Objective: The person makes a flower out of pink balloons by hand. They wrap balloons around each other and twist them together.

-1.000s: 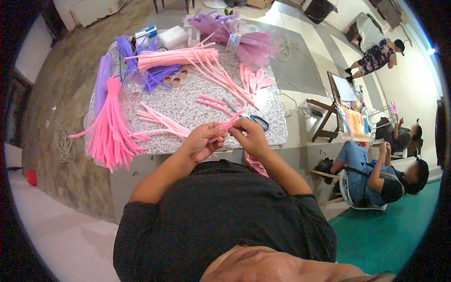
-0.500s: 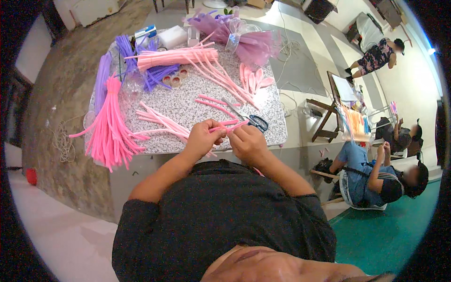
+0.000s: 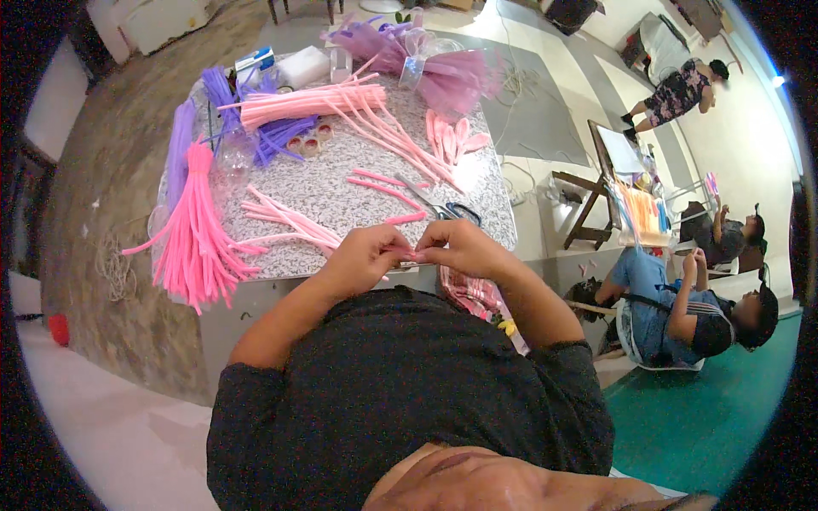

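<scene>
At the table's front edge my left hand [image 3: 373,253] and my right hand [image 3: 462,247] meet, fingertips pinched together. Between them shows a small bit of a pink pipe cleaner [image 3: 415,255]; the rest is hidden by my fingers. Just beyond my right hand lie scissors [image 3: 458,210] with dark blue handles. Cut pink pipe cleaner pieces [image 3: 388,183] rest beside the blades. Loose light pink pipe cleaners [image 3: 290,223] lie past my left hand, and some small looped pink petals [image 3: 454,139] sit farther back at the right.
A bright pink pipe cleaner bundle [image 3: 198,217] overhangs the table's [image 3: 319,175] front left. Behind are a pale pink bundle [image 3: 311,104], purple pipe cleaners [image 3: 277,140], tape rolls [image 3: 313,140] and a mauve wrapped bouquet [image 3: 417,64]. A patterned cloth [image 3: 469,294] hangs by my right forearm. People sit at right.
My hands have come closer together and the pink pipe cleaner between them shows less. My right elbow has swung outward, uncovering the patterned cloth. One cut pink piece now shows clearly on the table.
</scene>
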The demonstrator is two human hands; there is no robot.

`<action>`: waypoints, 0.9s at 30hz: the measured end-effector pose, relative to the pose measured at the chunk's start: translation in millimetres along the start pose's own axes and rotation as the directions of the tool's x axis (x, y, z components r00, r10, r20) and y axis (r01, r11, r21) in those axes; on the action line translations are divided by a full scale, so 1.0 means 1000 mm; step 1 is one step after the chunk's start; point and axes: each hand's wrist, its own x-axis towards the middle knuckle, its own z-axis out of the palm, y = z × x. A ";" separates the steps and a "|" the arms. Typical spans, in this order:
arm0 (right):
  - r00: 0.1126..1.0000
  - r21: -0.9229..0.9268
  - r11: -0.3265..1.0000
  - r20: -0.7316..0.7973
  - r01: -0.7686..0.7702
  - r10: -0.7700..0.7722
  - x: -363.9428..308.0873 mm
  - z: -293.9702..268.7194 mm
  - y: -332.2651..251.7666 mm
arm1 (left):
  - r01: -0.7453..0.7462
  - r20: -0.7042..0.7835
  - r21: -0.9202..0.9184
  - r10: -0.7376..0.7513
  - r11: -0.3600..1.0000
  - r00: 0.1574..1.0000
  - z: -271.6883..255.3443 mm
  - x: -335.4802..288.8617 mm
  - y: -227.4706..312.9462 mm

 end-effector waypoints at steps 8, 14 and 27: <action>0.907 0.775 0.504 0.418 -0.381 0.043 -0.010 0.022 0.032 | -0.664 0.318 0.323 0.584 0.674 0.747 -0.017 -0.006 0.037; 0.993 0.585 0.804 0.016 -0.105 0.117 -0.006 0.035 0.022 | -0.505 0.346 0.430 0.380 0.748 0.858 -0.036 0.006 0.044; 0.587 -0.849 0.468 -0.254 0.244 -0.768 0.004 0.041 0.018 | 0.349 0.162 -0.325 -0.311 0.879 0.936 -0.030 0.018 0.018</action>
